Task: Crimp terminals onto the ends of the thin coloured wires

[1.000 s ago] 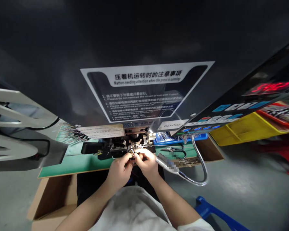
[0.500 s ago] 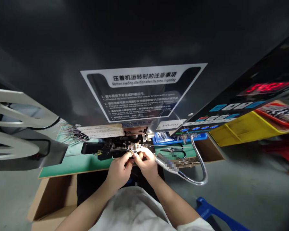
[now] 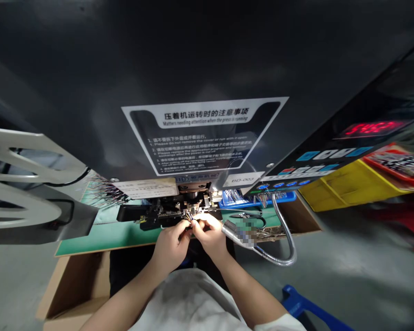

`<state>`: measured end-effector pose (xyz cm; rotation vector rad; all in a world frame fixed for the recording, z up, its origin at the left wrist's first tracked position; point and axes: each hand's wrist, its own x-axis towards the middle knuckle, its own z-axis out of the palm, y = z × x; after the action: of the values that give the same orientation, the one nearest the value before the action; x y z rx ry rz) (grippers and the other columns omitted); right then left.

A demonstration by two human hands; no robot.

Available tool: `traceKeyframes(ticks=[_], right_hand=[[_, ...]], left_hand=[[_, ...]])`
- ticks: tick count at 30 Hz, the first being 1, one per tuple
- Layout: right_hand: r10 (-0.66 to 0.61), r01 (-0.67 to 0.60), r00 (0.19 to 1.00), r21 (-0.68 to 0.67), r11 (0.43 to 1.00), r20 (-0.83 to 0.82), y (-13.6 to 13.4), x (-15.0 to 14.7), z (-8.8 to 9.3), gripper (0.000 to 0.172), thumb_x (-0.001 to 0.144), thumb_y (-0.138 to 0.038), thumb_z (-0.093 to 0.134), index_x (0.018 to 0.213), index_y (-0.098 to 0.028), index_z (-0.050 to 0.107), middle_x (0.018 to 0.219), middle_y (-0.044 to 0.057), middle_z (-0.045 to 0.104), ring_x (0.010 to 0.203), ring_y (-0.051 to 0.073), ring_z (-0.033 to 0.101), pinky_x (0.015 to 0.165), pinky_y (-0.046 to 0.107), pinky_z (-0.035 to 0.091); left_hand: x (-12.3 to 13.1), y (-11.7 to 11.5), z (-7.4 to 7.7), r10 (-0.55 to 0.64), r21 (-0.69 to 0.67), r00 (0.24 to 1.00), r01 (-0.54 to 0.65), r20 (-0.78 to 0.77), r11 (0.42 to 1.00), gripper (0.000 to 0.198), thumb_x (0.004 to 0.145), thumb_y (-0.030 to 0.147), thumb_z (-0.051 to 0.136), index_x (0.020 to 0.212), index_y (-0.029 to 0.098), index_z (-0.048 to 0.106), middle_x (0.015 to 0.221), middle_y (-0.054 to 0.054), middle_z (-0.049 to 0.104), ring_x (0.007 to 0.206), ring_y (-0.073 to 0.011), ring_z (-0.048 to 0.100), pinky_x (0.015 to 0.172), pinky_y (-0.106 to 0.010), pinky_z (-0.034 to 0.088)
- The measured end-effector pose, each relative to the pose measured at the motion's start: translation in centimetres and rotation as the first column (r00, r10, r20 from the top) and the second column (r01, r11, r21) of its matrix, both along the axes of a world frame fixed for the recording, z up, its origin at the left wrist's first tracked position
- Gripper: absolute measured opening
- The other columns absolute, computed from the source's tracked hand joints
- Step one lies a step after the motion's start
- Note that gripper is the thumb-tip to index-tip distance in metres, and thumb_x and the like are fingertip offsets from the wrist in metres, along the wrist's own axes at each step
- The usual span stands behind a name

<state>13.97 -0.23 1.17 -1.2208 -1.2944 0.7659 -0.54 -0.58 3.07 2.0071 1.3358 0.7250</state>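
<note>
Directly below the head of a dark crimping press [image 3: 203, 59], both hands meet at the die area [image 3: 191, 209]. My left hand [image 3: 172, 239] is closed, with finger and thumb pinched on thin coloured wires [image 3: 189, 217]. Beside it, my right hand [image 3: 209, 232] pinches the same small bunch of wires, its fingertips nearly touching the left ones. The wire ends point up toward the press tooling. Where the wires run below the fingers is hidden by the hands.
A lamp on a bendy metal neck [image 3: 290, 239] stands right of my right hand. Behind it lie scissors [image 3: 248, 215] and a blue tray [image 3: 232, 200] of wires. More wires [image 3: 103, 191] bundle at left. A reel [image 3: 20, 184] and cardboard box [image 3: 76, 289] flank the green table [image 3: 124, 236].
The view has shifted slightly. Both hands stay at the press in nearly the same pose, and the wires between the fingertips have turned a little.
</note>
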Motion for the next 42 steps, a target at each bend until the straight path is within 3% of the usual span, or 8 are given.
traceKeyframes(ticks=[8, 22, 42], right_hand=[[0.002, -0.002, 1.000, 0.010, 1.000, 0.002, 0.21, 0.13, -0.10, 0.007, 0.083, -0.023, 0.065, 0.086, -0.018, 0.070, 0.051, -0.007, 0.047, 0.044, 0.011, 0.046, 0.048, 0.025, 0.046], [-0.001, 0.001, 1.000, 0.009, 1.000, -0.003, 0.15, -0.02, -0.33, 0.008, 0.084, -0.023, 0.064, 0.087, -0.018, 0.069, 0.052, -0.007, 0.046, 0.045, 0.011, 0.045, 0.051, 0.025, 0.046], [0.024, -0.027, 0.998, -0.050, 0.998, -0.060, -0.42, -0.22, 0.13, 0.006, 0.084, -0.022, 0.056, 0.078, -0.020, 0.055, 0.055, -0.007, 0.039, 0.046, 0.010, 0.039, 0.044, 0.022, 0.037]], left_hand=[[0.03, 0.13, 0.01, 0.019, 0.015, 1.000, -0.019, -0.008, 1.000, 0.020, 0.092, 0.017, 0.047, 0.102, 0.022, 0.063, 0.091, -0.003, 0.073, 0.083, -0.0194, 0.070, 0.070, -0.025, 0.045], [0.16, 0.23, 0.16, 0.041, 0.001, 0.999, -0.041, -0.035, 0.999, 0.019, 0.091, 0.016, 0.049, 0.099, 0.021, 0.065, 0.091, -0.003, 0.074, 0.080, -0.0186, 0.070, 0.068, -0.024, 0.045], [0.09, -0.39, -0.33, 0.018, -0.002, 1.000, -0.018, 0.015, 1.000, 0.018, 0.096, 0.024, 0.050, 0.106, 0.023, 0.065, 0.093, -0.003, 0.075, 0.082, -0.0188, 0.071, 0.070, -0.024, 0.049]])
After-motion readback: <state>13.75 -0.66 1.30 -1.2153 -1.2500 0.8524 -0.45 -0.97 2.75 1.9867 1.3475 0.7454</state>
